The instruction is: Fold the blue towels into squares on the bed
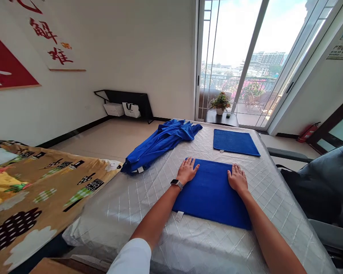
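A folded blue towel (pixel 213 194) lies flat on the grey quilted mattress (pixel 148 198) in front of me. My left hand (pixel 187 170), with a watch on its wrist, rests palm down on the towel's far left corner. Flat on the far right corner, fingers spread, is my right hand (pixel 237 178). Neither hand grips anything. A second folded blue towel (pixel 234 142) lies farther back on the right. A heap of crumpled blue towels (pixel 160 142) sits at the mattress's far left edge.
A patterned brown blanket (pixel 40 190) covers a surface at the left. A dark chair (pixel 326 186) stands at the right. Behind the mattress are a small table with a potted plant (pixel 220 102), a glass balcony door (pixel 246 57), and a low black shelf (pixel 125 101).
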Demonstrator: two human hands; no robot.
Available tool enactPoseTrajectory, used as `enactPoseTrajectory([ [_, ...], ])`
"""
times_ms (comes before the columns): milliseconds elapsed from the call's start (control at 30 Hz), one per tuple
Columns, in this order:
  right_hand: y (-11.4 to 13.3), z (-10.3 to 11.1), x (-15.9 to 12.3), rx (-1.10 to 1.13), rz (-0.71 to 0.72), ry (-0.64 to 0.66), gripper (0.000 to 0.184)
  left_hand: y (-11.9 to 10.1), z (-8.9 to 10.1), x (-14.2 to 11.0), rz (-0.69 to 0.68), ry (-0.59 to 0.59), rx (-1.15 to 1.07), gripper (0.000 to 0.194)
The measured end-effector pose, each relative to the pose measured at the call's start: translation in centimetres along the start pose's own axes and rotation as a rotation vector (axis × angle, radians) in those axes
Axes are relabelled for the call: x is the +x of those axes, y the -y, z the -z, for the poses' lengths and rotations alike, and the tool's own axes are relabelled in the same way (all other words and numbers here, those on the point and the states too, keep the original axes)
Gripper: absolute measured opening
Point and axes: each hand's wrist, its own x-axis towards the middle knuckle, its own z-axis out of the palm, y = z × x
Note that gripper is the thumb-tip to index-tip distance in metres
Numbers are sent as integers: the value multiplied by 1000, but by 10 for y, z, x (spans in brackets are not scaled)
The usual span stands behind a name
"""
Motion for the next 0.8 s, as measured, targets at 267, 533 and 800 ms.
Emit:
enactPoseTrajectory([
  [267, 7, 11, -3, -65, 0, 16, 67, 4, -1, -3, 9, 52, 6, 75],
  [533, 5, 4, -8, 19, 37, 29, 71, 15, 11, 8, 1, 159, -14, 71],
  [800, 6, 5, -10, 4, 37, 17, 68, -104, -4, 14, -310, -47, -97, 62],
])
